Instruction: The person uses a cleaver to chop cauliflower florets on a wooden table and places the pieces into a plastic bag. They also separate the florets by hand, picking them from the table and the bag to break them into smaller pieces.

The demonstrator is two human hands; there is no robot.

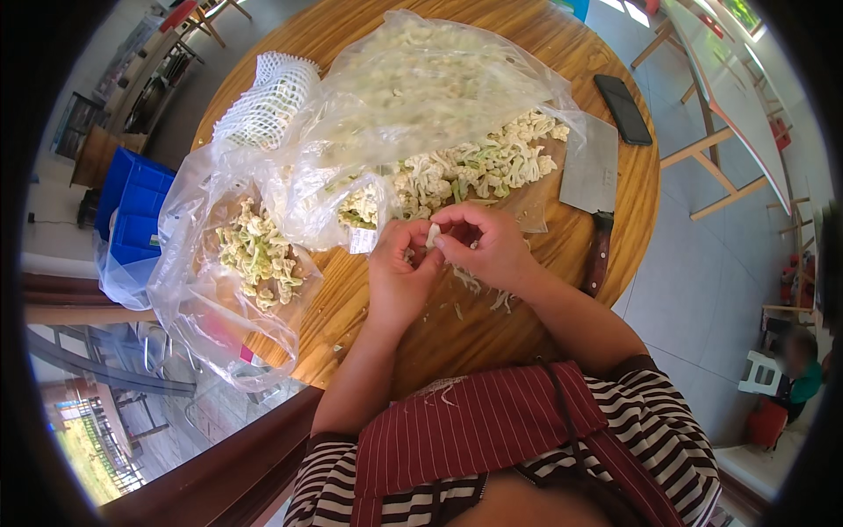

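Between the fingertips of my left hand [403, 263] and my right hand [486, 244] is a small pale cauliflower piece [433, 236]; both hands pinch it above the round wooden table [369, 309]. Just beyond my hands, cauliflower florets [474, 168] spill from a large clear plastic bag [435, 72]. Thin peeled strips [466, 279] lie on the wood beneath my right hand. To the left, a second clear bag [197, 290] is spread open around a smaller heap of florets [258, 257]. My fingers hide part of the piece.
A cleaver [589, 168] lies at the right, its dark handle towards me. Beyond it is a black phone [623, 110] near the table's edge. White foam netting [269, 99] sits at the far left, and a blue plastic bin [135, 207] stands beside the table. A person [800, 369] is at far right.
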